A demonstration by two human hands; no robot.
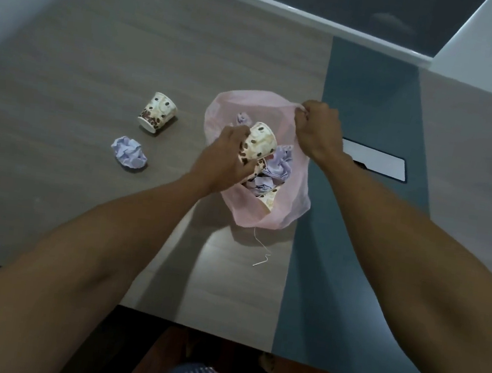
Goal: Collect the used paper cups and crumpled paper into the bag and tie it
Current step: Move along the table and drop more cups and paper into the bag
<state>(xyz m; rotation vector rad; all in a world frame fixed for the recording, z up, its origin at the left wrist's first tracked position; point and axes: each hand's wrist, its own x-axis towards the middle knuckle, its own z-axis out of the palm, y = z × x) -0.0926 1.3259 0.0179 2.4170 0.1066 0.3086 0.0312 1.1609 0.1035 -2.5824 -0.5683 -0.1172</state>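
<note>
- Paper still lies loose at the left of the wooden table (85, 40): a crumpled lilac paper ball (129, 153) nearest the person, and just beyond it a bean-printed paper cup (157, 113) tipped on its side, the two near each other but apart
- Well to their right, the left hand (226, 161) has its fingers curled round a second printed cup (258, 144) and holds it in the mouth of the pink bag (265, 217), over crumpled paper and at least one more cup already inside
- Further right, the right hand (319, 131) pinches the bag's far rim, fingers closed tight on the thin plastic, holding the mouth up and open
- A thin white string (262, 251) trails from the bag's near edge onto the table
- Judged from this, the collecting step is in hand and about half done; next the left hand needs to let the cup drop, then reach left for the loose cup and ball while the right hand holds the rim, with tying last
</note>
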